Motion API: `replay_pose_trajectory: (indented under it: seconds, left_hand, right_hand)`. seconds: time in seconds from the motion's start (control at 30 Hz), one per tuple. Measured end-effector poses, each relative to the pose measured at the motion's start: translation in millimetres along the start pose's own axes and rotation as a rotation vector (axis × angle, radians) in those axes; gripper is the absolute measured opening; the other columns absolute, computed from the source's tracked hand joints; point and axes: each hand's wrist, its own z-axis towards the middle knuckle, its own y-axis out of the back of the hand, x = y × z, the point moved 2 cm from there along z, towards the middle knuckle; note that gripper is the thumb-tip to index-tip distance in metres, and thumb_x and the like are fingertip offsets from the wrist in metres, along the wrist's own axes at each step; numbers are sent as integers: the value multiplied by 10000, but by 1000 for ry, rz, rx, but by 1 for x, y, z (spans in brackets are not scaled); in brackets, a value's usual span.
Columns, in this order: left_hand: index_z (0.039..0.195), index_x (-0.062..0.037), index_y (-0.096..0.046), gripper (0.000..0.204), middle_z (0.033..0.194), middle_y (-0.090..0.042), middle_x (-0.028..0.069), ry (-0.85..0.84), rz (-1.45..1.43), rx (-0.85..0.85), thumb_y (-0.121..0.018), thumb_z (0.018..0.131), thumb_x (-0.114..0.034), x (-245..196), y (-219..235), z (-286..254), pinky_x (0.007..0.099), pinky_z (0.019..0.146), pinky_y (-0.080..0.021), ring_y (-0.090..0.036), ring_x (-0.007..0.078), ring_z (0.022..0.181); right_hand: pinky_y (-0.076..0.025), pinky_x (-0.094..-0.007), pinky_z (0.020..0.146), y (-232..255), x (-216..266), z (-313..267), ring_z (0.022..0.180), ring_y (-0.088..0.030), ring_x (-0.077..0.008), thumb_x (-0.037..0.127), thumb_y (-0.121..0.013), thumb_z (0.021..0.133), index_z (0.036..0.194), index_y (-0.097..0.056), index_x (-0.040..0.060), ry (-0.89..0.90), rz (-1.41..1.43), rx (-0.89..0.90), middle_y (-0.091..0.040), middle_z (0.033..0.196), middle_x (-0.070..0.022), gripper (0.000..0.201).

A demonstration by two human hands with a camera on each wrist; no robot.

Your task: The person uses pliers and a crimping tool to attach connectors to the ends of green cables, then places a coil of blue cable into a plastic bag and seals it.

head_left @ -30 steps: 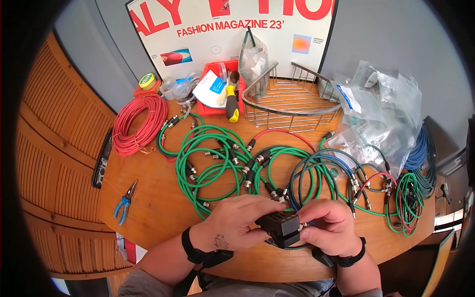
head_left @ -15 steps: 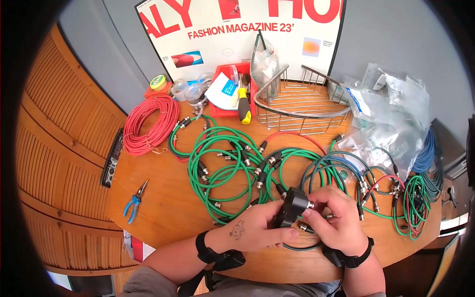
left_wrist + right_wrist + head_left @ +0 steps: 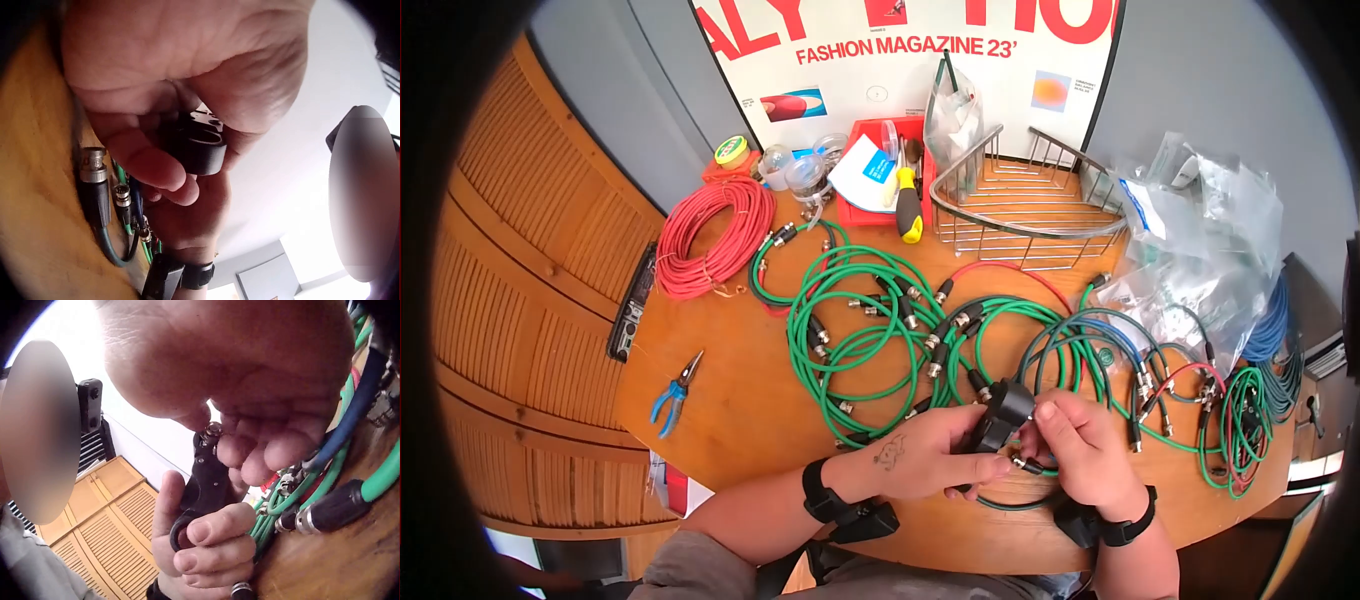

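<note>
My left hand [image 3: 920,455] grips a black tool [image 3: 1007,405] with a boxy body and a finger ring, much like a coax cable stripper. Its ring [image 3: 209,153] shows below the left palm, and in the right wrist view the left fingers wrap its lower end. At the tool's far end sits a small metal connector [image 3: 214,429]. My right hand [image 3: 1085,450] pinches there with thumb and curled fingers, hiding part of the connector. A cable with a BNC plug [image 3: 94,165] lies on the wood just under the hands.
Coiled green cables [image 3: 855,345] with BNC plugs spread behind the hands. Pliers [image 3: 675,395] lie at left, a red cable coil [image 3: 715,238] behind them. At the back stand a red bin [image 3: 865,208] with a screwdriver [image 3: 909,210], a wire basket [image 3: 1030,215] and plastic bags [image 3: 1200,240].
The black tool has turned from lying sideways to tilting upward, and the left hand has rotated with it. The right hand stays at its end. The head view has swung left.
</note>
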Motion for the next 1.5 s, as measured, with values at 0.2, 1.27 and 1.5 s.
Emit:
replay_pose_trajectory:
  seconds: [0.2,1.27,1.5]
  left_hand:
    - [1178,-60,-545,371,819,-582,-7,3,19,-31,-671,919,-294,3,4,2,220,569,-484,-591,77,674]
    - [1211,-48,-554,400,889,-599,-17,21,-36,-29,-717,887,-216,-4,4,0,229,612,-473,-568,67,724]
    - [1242,-60,-547,437,871,-580,-29,29,-18,-32,-737,871,-192,-7,4,-1,218,630,-466,-570,63,719]
  right_hand:
    - [-448,-232,574,-3,26,-1,650,-567,-86,76,-627,932,902,-625,-17,380,-426,-128,-601,758,-20,98]
    - [-457,-249,586,-3,4,2,656,-555,-89,220,-557,990,907,-626,2,150,-48,-53,-605,773,-28,244]
    - [-445,-259,595,1,5,0,677,-558,-96,180,-601,962,931,-639,-6,251,-218,-49,-599,751,-46,192]
